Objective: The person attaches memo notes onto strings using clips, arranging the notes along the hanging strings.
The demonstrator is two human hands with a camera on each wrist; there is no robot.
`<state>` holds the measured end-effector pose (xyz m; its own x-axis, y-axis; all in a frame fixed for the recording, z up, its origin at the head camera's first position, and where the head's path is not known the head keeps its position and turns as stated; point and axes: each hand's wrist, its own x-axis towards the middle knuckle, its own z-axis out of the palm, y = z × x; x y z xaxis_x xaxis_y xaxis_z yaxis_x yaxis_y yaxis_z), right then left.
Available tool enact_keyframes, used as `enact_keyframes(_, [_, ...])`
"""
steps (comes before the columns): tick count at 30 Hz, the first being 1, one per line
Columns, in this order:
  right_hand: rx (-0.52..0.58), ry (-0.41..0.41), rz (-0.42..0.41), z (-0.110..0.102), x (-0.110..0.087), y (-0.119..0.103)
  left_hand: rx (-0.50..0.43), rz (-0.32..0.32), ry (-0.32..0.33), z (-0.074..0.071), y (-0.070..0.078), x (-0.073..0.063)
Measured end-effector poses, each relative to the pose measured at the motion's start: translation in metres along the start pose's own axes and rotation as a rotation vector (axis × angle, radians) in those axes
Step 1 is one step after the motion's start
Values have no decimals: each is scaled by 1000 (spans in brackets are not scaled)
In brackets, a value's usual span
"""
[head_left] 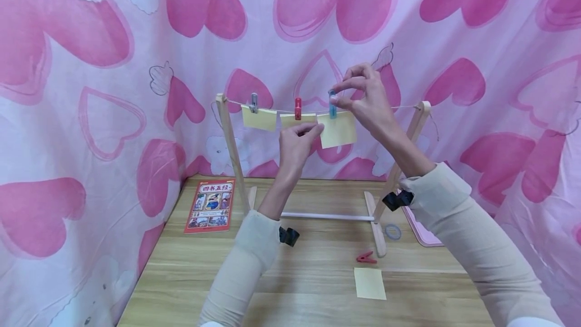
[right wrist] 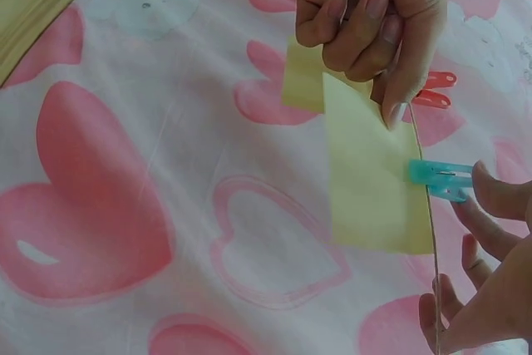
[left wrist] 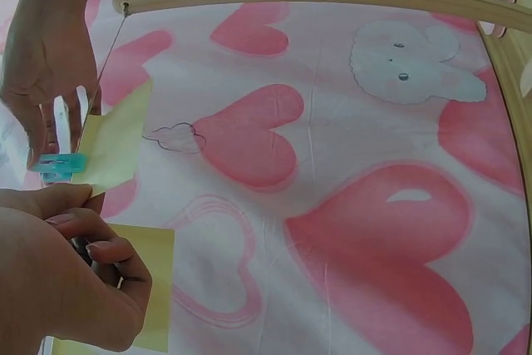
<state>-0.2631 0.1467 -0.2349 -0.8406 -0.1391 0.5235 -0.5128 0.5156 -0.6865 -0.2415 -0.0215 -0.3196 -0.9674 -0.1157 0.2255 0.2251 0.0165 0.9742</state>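
My right hand (head_left: pixel 366 96) pinches the upper end of a blue clothespin (head_left: pixel 333 107) between thumb and forefinger. The clothespin's lower end sits over the string (right wrist: pixel 434 272) and the top edge of a yellow paper note (head_left: pixel 339 132). With thumb and fingertips, my left hand (head_left: pixel 295 146) pinches that note's upper left corner. A red clothespin (head_left: pixel 297 108) holds a second note (left wrist: pixel 158 280) on the string, partly hidden behind my left hand. Farther left, a grey clothespin (head_left: pixel 254 102) holds a third note (head_left: pixel 259 119).
The string runs between two wooden posts (head_left: pixel 232 150) joined low by a white rod (head_left: pixel 327 216). On the table (head_left: pixel 308 286) lie a red clothespin (head_left: pixel 366 258), a yellow note (head_left: pixel 369 283), a clear ring (head_left: pixel 393 231) and a red booklet (head_left: pixel 210 206). A pink tray (head_left: pixel 422 231) sits at right.
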Motion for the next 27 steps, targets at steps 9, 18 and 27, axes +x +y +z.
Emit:
enact_keyframes(9, [-53,-11,-22,-3,-4,4,5,12,9,0,-1,-1])
enact_keyframes(18, [-65,-15,-35,-4,-7,8,29,-2,0,3,-20,-9])
enact_keyframes(27, [-99,-38,-78,-5,-9,10,-3,-44,-83,8,-32,-17])
